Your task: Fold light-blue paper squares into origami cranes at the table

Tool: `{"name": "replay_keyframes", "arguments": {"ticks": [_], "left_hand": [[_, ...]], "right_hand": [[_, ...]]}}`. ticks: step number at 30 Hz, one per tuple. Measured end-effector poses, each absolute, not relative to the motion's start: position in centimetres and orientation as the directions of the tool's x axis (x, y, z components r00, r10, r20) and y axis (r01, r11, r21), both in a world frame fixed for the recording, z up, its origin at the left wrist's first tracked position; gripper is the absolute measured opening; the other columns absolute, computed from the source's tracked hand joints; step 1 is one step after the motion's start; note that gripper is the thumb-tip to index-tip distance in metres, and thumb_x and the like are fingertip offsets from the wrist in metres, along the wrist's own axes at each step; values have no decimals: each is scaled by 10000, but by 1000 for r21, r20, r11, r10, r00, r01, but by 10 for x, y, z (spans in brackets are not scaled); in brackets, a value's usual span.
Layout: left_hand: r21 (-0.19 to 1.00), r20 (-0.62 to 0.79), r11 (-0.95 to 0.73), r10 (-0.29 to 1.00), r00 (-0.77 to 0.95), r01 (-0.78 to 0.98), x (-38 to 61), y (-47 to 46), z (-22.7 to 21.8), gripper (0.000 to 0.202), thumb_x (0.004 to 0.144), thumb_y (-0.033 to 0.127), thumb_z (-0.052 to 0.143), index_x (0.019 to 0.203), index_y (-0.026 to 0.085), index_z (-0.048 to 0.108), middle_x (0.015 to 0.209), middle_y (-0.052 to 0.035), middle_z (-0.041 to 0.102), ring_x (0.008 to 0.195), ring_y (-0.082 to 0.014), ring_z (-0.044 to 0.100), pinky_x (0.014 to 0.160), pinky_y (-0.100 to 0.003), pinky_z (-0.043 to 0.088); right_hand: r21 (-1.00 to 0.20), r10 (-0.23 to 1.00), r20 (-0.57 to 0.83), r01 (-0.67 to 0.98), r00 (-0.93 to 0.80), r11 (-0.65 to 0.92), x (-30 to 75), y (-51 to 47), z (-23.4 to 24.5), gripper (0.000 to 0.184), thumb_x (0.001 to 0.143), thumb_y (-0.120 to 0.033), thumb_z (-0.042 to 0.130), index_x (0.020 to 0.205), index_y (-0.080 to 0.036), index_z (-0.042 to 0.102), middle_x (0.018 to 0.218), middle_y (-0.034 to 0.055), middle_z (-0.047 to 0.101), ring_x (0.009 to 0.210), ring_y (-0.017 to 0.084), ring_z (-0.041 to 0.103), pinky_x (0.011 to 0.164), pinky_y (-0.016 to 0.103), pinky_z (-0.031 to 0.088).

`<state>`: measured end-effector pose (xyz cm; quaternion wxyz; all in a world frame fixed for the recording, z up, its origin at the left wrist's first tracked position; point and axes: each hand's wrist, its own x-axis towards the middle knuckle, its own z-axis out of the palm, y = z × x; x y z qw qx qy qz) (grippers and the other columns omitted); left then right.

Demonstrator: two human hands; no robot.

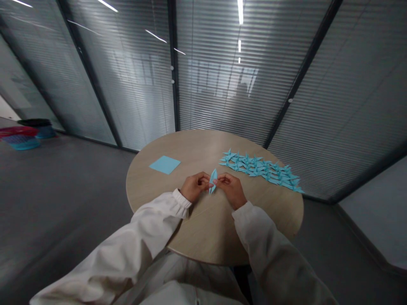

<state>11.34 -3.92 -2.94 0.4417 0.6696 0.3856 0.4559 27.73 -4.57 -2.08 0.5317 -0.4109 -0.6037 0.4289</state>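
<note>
Between my two hands, a little above the round wooden table [210,245], is a narrow piece of folded blue paper [213,176], pointed at its top and bottom ends. My left hand [194,187] pinches its left side near the lower part. From the other side, my right hand [231,188] grips it with thumb and fingers. Left of my hands lies a flat blue paper sheet [165,164]. To the right, several blue origami cranes [260,168] stand close together in rows.
Glass partitions with blinds [222,84] rise behind the table's far edge. On the grey floor [79,182] at far left stand a bin with a red liner [22,139] and a bin with a black liner [44,129].
</note>
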Motion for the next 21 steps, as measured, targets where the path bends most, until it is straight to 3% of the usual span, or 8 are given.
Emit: {"name": "replay_keyframes", "arguments": {"ticks": [7, 13, 21], "left_hand": [[932, 270, -337, 890, 368, 131, 114, -39, -35, 234, 685, 278, 652, 838, 149, 530, 602, 19, 617, 530, -95, 563, 550, -214, 441], [954, 205, -274, 893, 400, 123, 118, -46, -28, 341, 632, 290, 689, 862, 164, 470, 617, 23, 646, 565, -121, 607, 572, -234, 463], [992, 114, -128, 899, 423, 5, 120, -48, -25, 352, 656, 293, 677, 874, 172, 429, 631, 8, 675, 575, -140, 641, 575, -262, 510]], "right_hand": [[-956, 945, 252, 99, -208, 277, 278, -47, -22, 207, 640, -351, 653, 679, -158, 589, 616, -13, 583, 573, 124, 533, 567, 239, 417], [-929, 947, 304, 186, -107, 320, 282, -41, -30, 296, 646, -391, 642, 543, -162, 486, 504, -62, 430, 489, 74, 385, 472, 197, 295], [-948, 956, 286, 130, -59, 291, 279, -44, -24, 284, 632, -407, 653, 583, -153, 536, 547, -43, 493, 514, 84, 420, 494, 206, 321]]}}
